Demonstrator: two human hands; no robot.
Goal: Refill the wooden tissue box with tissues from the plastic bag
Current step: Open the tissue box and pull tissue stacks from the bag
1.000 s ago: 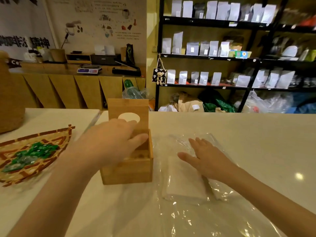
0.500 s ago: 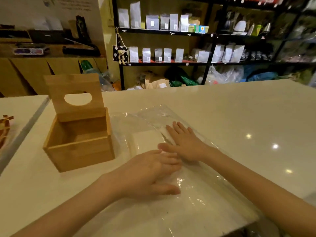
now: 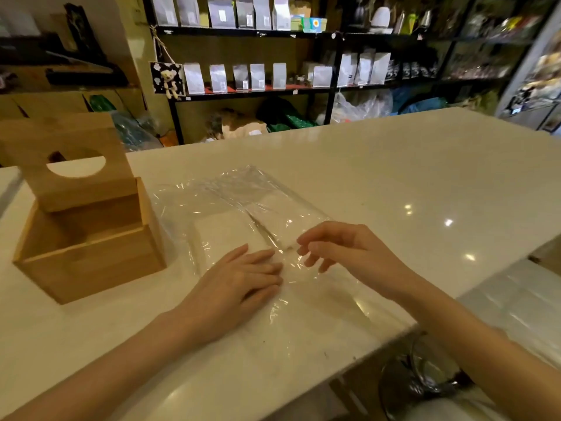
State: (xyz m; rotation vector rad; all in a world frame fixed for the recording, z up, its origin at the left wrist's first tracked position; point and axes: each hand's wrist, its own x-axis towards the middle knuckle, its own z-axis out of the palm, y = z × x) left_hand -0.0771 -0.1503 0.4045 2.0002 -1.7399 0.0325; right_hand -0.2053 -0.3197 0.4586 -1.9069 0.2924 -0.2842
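Note:
The wooden tissue box (image 3: 91, 262) stands at the left of the white counter, empty inside, its lid with a round hole tipped upright at the back. To its right lies the clear plastic bag (image 3: 243, 192) with a white stack of tissues (image 3: 224, 235) inside. My left hand (image 3: 243, 278) rests flat on the bag, palm down, at the near edge of the tissue stack. My right hand (image 3: 343, 250) hovers just right of it, fingers curled and apart over a crease in the plastic, holding nothing that I can see.
The white counter (image 3: 394, 183) stretches right and back. Its near edge runs diagonally at the lower right, where a chrome stool base (image 3: 425, 381) shows below. Black shelves (image 3: 273, 86) with grey pouches stand behind the counter.
My left hand left the wooden box and came down flat on the bag. My right hand lifted off the plastic and curled its fingers. The view swung right.

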